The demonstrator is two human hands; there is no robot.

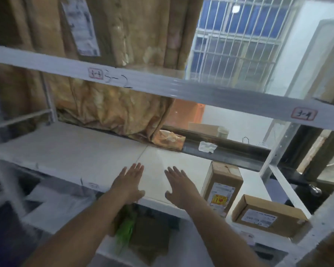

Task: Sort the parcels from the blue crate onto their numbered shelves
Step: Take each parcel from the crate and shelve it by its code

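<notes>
Both hands are out over the white shelf board (75, 149), palms down. The left hand (129, 183) and right hand (181, 186) sit side by side, apart. Their fingers (137, 169) are straight and slightly spread, gripping nothing. I can't tell whether the palms touch the board.

A tall brown cardboard parcel (223, 186) with a printed label stands upright on the same shelf, just beside the right hand and clear of its fingers. A flat brown cardboard box (268, 216) lies further right, near the front edge.

The white beam (162, 85) above carries a handwritten "3-2". The left of the view is blurred.
</notes>
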